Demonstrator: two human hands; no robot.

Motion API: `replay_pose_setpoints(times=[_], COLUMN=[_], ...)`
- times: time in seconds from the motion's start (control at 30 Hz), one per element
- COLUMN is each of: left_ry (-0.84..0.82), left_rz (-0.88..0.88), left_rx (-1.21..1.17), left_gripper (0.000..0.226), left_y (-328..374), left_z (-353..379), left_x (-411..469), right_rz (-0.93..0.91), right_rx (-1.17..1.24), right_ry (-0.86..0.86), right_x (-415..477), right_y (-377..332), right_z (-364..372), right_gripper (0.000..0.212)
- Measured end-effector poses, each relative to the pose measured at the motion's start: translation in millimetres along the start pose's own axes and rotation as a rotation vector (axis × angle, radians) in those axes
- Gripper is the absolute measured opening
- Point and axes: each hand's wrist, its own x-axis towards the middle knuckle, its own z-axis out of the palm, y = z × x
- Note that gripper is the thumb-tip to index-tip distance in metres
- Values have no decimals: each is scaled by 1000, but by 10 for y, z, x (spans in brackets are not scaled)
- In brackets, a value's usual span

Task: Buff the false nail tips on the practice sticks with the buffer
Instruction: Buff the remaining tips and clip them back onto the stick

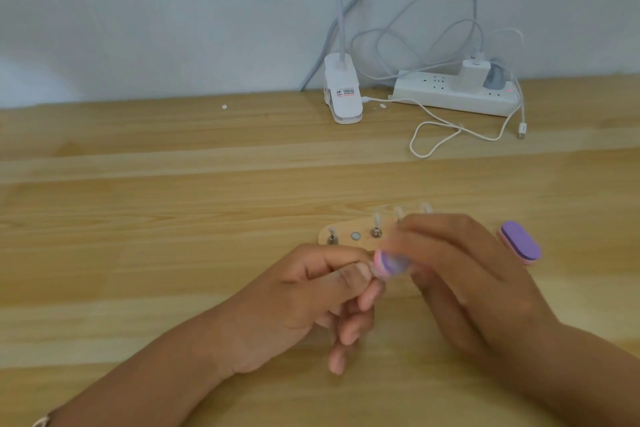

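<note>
Pale wooden table (pixel 173 218) spreads under my hands, with a white power strip (pixel 450 95) and lamp clip (pixel 343 94) far beyond them by the wall. My right hand (pixel 467 281) grips a blurred purple buffer (pixel 391 262), its end against my left hand (pixel 311 305), whose thumb and forefinger pinch together; around what, I cannot tell. Just beyond my knuckles stands the stick holder (pixel 343 236); a spare buffer (pixel 519 243) lies right of my right hand.

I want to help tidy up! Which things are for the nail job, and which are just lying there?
For the job:
buffer in the right hand
left hand, pinching what looks like a stick, mostly hidden
holder with sticks

Just lying about:
spare buffer
clip lamp
power strip
cable
</note>
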Motion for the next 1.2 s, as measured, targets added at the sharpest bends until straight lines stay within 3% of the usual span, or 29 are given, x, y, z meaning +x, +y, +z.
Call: replay_pose_setpoints(times=[0.07, 0.2, 0.33, 0.47, 0.6, 0.7, 0.77, 0.83, 0.9, 1.03, 1.1, 1.2], left_ry=[0, 22, 42, 54, 61, 56, 67, 99, 199, 662, 783, 806], left_rz=[3, -9, 20, 42, 58, 52, 64, 93, 216, 594, 582, 449], left_rx=[27, 63, 79, 99, 39, 23, 14, 12, 85, 372, 514, 681], left_gripper=[31, 42, 28, 29, 25, 23, 21, 22, 22, 12, 12, 10], left_y=[4, -33, -20, -39, -25, -38, -41, -32, -12, 135, 185, 149], left_z=[20, 9, 32, 28, 44, 37, 28, 32, 45, -46, -102, -49], left_x=[-1, 6, 6, 10, 16, 18, 12, -3, -23, -32, -3, 97], right_rz=[23, -167, 1, -166, -12, -82, -162, -53, 141, 378, 391, 352], right_rx=[40, -28, -22, -48, -43, 75, -16, -36, 35, 93, 131, 147], right_ry=[39, -16, 13, -15, 17, -5, -28, 5, 86, 226, 234, 204], right_x=[20, -58, 5, -47, 24, 8, -21, -17, 29, 55, 44, 49], right_y=[-4, -71, 32, -71, 17, -64, -86, 1, 80, 179, 182, 165], right_z=[-2, 77, 17, 37, 2, -9, 17, 17, -14, -63, -48, -22], right_gripper=[34, 25, 32, 25, 34, 27, 23, 26, 27, 23, 22, 24])
